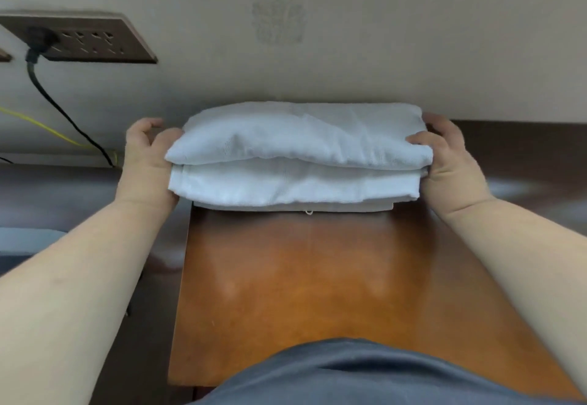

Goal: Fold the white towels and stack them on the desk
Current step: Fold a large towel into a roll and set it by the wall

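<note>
Beyond the surface's far left corner I saw a dark socket panel (76, 39) on the beige wall (381, 39), one black plug (39, 37) seated in it. Its black cable (60, 109) ran down the wall, crossing a thin yellow wire (41, 126). A faint patterned mark (279, 22) showed above the far edge.

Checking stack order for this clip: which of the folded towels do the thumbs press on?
The top towel, puffiest and set furthest back; left hand and right hand grip the stack's ends.
</note>
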A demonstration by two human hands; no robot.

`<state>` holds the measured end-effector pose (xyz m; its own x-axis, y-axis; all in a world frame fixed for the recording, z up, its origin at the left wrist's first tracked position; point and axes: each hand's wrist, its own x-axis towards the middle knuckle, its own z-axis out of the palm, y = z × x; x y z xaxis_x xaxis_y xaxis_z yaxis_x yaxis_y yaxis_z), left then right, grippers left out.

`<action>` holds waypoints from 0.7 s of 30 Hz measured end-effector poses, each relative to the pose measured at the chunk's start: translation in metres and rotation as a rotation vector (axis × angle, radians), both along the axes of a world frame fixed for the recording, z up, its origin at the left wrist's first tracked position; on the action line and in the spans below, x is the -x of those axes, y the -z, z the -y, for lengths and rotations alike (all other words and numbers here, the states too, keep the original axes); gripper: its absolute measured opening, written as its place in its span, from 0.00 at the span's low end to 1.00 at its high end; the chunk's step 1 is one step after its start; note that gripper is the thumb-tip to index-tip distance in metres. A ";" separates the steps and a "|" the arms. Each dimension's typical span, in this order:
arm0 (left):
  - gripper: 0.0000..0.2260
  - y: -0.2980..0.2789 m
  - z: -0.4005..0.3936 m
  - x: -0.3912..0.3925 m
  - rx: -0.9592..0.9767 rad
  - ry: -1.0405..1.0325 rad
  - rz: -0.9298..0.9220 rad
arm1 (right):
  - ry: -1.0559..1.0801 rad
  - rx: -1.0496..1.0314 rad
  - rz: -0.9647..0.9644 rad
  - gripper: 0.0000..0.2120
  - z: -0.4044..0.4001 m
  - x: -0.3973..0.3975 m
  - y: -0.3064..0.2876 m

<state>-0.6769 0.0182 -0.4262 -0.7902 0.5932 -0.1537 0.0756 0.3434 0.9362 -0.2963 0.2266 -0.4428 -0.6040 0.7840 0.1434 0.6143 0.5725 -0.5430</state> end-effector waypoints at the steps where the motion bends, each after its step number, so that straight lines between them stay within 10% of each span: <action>1: 0.15 0.001 0.002 -0.003 0.039 -0.013 0.065 | -0.022 0.054 0.078 0.25 0.000 -0.005 0.008; 4: 0.16 0.010 0.018 0.009 0.201 0.142 -0.048 | 0.018 0.165 0.166 0.24 0.006 -0.013 0.014; 10: 0.18 0.000 -0.009 0.011 0.386 -0.077 0.325 | 0.636 1.049 -0.422 0.13 -0.001 0.021 -0.017; 13: 0.37 -0.001 -0.005 0.006 0.528 0.075 0.232 | 0.580 1.083 -0.248 0.29 -0.009 0.029 -0.016; 21: 0.23 0.010 0.002 0.012 0.430 0.071 0.238 | 0.525 1.230 -0.412 0.17 -0.012 0.024 -0.023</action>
